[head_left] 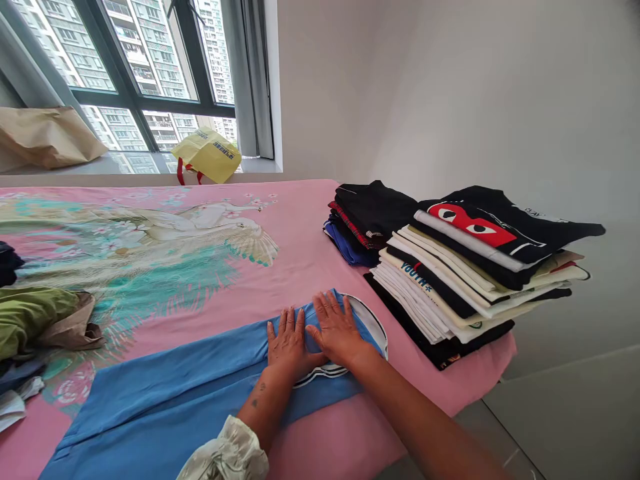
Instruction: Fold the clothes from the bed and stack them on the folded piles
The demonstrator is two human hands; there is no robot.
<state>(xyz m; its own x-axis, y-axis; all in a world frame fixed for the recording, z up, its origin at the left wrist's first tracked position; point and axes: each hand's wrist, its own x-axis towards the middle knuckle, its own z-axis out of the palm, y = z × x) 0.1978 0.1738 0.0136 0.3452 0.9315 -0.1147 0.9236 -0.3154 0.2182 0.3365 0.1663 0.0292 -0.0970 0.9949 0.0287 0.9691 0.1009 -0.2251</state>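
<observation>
A blue garment [165, 393] with white and black striped trim lies lengthwise on the pink bedsheet. Its right end, where the trim curves round, is under both palms. My left hand [290, 347] rests flat on the cloth with the fingers pointing away from me. Just right of it, my right hand [337, 327] also presses flat, fingers spread, close to the curved white edge. The two hands are almost touching. Neither holds anything between its fingers. The kind of garment is not clear from what shows.
Right of the garment stands a tall stack of folded clothes [440, 287], with a smaller folded pile [370, 220] behind it. Crumpled clothes [40, 320] lie at the left. A yellow bag [210, 155] and a brown paper bag [47, 137] sit on the windowsill.
</observation>
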